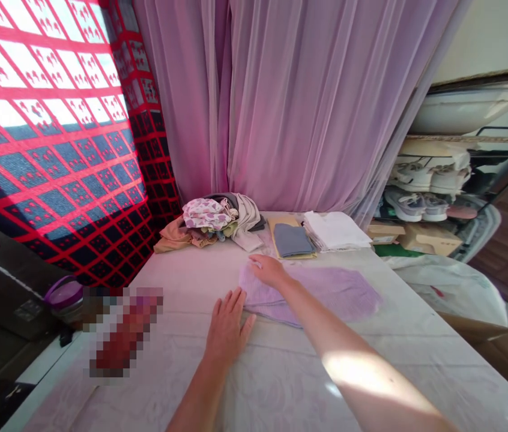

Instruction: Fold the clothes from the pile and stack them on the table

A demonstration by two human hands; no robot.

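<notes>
In the middle of the counter [416, 360], a lilac cloth [326, 291] lies spread nearly flat, its near-left edge doubled over into a thicker fold. It looks soft and thin, terry-like, with a rounded, slightly ragged outline on the right and shallow wrinkles across its face. The right hand [268, 270] rests palm down on the cloth's far-left corner, fingers together and flat, gripping nothing. The left hand [226, 327] lies flat on the counter just beside the folded edge, fingers [235, 300] slightly spread, their tips touching or nearly touching the hem; I cannot tell which.

The step in hand seems to be smoothing and folding this cloth: one fold appears started along the left side, and the rest is still open. A next move would call for pinching a free edge and carrying it across evenly, while the other hand pins the crease so that the thin fabric does not slide on the patterned counter cover.

Beyond the cloth, at the far edge, sit a heap of mixed clothes [211, 222], a folded grey piece [292, 240] on a yellow one, and a stack of white cloth [337, 231]. Pink curtains [303, 102] hang behind, with a shoe rack [434, 186] to the right.
</notes>
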